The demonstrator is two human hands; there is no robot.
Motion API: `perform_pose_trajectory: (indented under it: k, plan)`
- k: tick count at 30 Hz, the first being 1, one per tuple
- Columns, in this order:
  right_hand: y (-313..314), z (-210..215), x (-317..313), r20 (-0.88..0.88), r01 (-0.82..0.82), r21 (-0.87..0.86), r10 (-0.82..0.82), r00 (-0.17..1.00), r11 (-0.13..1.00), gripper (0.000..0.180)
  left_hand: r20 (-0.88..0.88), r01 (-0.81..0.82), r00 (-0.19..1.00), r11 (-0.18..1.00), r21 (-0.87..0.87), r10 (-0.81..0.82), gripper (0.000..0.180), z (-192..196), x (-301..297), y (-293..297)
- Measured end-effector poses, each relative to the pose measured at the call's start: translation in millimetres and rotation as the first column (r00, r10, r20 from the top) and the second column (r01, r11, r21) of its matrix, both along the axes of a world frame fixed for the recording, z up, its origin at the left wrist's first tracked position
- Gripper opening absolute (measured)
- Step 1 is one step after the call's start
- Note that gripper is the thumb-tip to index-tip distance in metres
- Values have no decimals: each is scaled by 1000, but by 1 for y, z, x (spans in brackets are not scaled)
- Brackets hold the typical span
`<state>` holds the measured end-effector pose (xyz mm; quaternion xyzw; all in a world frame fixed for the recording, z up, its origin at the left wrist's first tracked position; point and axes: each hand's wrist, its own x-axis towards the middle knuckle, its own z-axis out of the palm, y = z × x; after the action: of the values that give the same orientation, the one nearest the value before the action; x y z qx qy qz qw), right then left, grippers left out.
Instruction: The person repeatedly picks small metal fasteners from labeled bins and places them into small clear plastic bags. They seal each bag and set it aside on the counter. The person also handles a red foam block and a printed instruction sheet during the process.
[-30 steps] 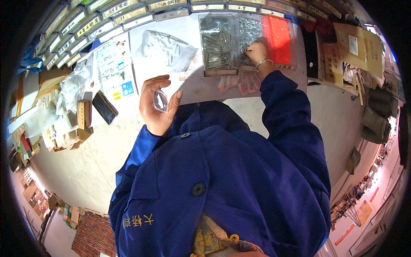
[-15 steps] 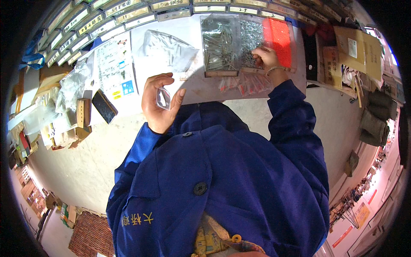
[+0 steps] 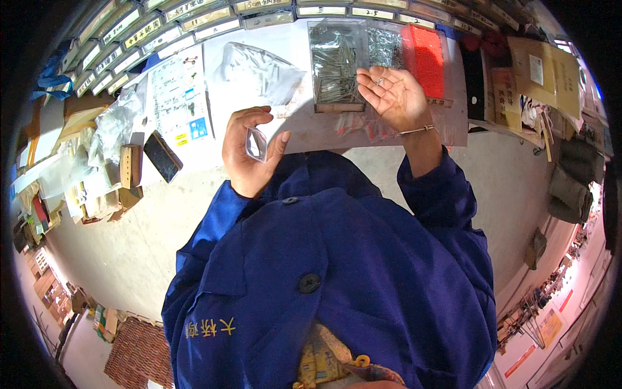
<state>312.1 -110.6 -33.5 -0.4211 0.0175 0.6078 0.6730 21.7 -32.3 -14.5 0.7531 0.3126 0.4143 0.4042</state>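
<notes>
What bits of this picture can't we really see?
All in the head view:
Specks on the right hand: too small to identify.
Silver pieces: partly hidden by that hand.
Clear bag: partly covered by the left hand.
Drawers: some cut off by the top edge.

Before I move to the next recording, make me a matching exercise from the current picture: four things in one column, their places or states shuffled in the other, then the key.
Things
1. Left hand
2. Right hand
3. Long metal pins
4. Red pieces

Places and states
A. In the rightmost tray of the row
B. Palm up, with small metal pieces on it
C. In the leftmost tray of the row
D. Holding a small clear bag

Pairs: 1-D, 2-B, 3-C, 4-A
</notes>
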Motion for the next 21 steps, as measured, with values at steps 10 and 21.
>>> perform_pose_trajectory:
  k: [10, 21]
  plan:
    - [5, 67, -61, -118, -128, 215, 155, 981, 968, 54, -154, 11, 988, 1000, -6, -12, 44, 9, 0, -5]
    - [6, 108, -95, -127, -274, 173, 297, 946, 946, 54, -19, 79, 997, 996, 32, -78, 34, 3, 9, 5]
